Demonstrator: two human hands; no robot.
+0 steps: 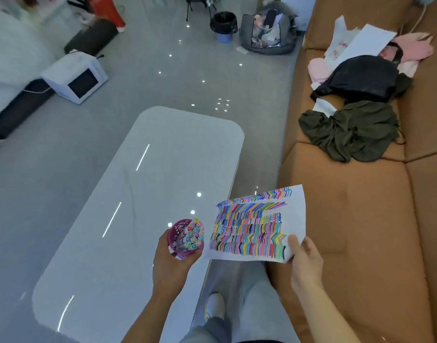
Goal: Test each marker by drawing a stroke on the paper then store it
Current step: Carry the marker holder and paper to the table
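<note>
My left hand (171, 266) grips a purple perforated pen cup (181, 240) from below, held above the right edge of the white table (128, 206). The cup is packed with several capped markers (194, 231), caps up. My right hand (304, 261) pinches the lower right corner of a white paper sheet (296, 214), thumb on top. The sheet is covered with rows of short coloured strokes and hangs in the air between the table and the sofa.
A brown sofa (361, 219) runs along the right, with dark green clothing (348, 132), a black bag (361, 78) and pink items on it. On the grey floor stand a white appliance (75, 76), a bin (223, 26) and a grey bag (268, 30). My legs and a white shoe (215, 305) are below.
</note>
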